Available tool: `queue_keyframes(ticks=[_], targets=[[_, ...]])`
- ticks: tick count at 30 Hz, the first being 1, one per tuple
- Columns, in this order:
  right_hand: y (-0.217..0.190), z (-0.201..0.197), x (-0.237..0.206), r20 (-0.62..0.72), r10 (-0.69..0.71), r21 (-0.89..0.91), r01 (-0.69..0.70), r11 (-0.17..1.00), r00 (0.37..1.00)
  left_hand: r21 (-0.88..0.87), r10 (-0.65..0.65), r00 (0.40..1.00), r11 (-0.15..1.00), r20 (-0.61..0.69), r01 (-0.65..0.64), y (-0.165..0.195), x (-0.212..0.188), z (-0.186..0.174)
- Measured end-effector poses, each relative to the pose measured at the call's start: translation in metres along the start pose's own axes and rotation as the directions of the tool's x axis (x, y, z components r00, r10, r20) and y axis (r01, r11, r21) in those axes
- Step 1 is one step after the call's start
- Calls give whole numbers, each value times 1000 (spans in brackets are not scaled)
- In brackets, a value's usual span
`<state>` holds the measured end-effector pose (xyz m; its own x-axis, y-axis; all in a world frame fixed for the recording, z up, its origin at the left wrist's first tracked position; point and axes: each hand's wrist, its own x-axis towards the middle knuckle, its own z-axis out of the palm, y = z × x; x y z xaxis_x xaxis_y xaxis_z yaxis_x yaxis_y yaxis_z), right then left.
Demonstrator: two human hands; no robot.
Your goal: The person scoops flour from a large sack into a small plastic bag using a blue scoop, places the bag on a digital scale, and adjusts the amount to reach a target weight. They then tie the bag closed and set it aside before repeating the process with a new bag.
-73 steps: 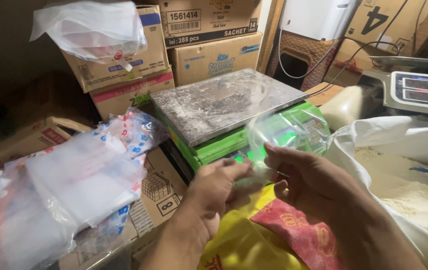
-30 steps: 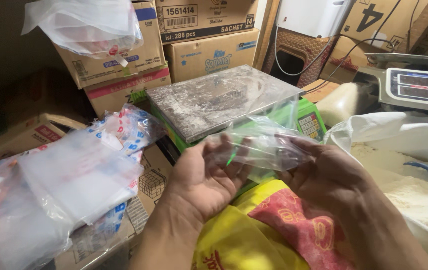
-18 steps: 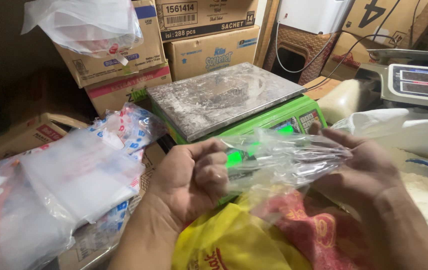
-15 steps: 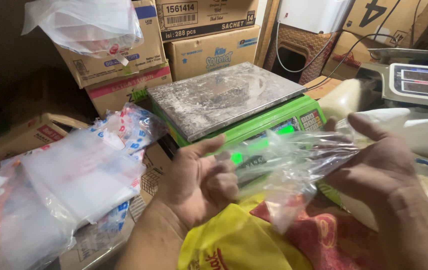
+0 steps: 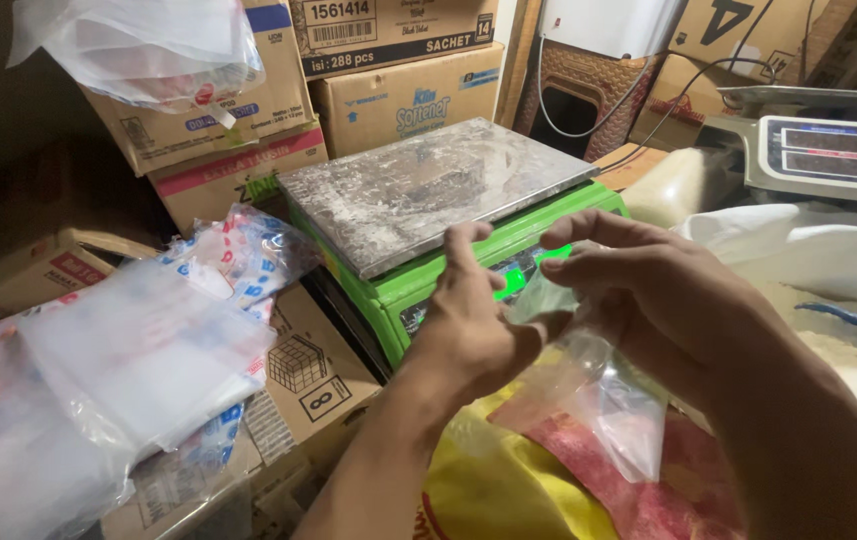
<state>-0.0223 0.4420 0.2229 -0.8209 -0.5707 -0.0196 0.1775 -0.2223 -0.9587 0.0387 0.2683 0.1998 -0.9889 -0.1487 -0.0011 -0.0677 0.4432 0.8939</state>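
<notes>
While a clear plastic bag (image 5: pixel 603 400) is pinched at its top edge between the left hand (image 5: pixel 468 330) and right hand (image 5: pixel 648 300), both closed on the film, its mouth is best rubbed apart gently, near the green scale (image 5: pixel 448 225).

ahead: green scale (image 5: pixel 508 262) blocks | left: bag stack (image 5: pixel 128 370) | right: sack (image 5: pixel 798 250)
</notes>
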Motion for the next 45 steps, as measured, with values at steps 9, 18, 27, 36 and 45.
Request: queue_keyframes(ticks=[9,18,27,36,45], targets=[[-21,32,-18,101,-40,-532,88,842,994,-57,-126,966,992,-225,116,4,2,3],[-9,58,-14,-285,-297,-958,-284,50,911,177,251,729,968,-636,-179,-12,0,18],[22,53,0,-317,-472,-942,-330,57,822,396,312,813,912,-492,-111,-2,-14,16],[39,40,9,-368,-544,-926,-347,147,754,184,210,824,974,-526,-130,9,-27,24],[41,18,9,-396,-450,-918,-360,167,800,89,201,807,979,-556,-183,14,-32,16]])
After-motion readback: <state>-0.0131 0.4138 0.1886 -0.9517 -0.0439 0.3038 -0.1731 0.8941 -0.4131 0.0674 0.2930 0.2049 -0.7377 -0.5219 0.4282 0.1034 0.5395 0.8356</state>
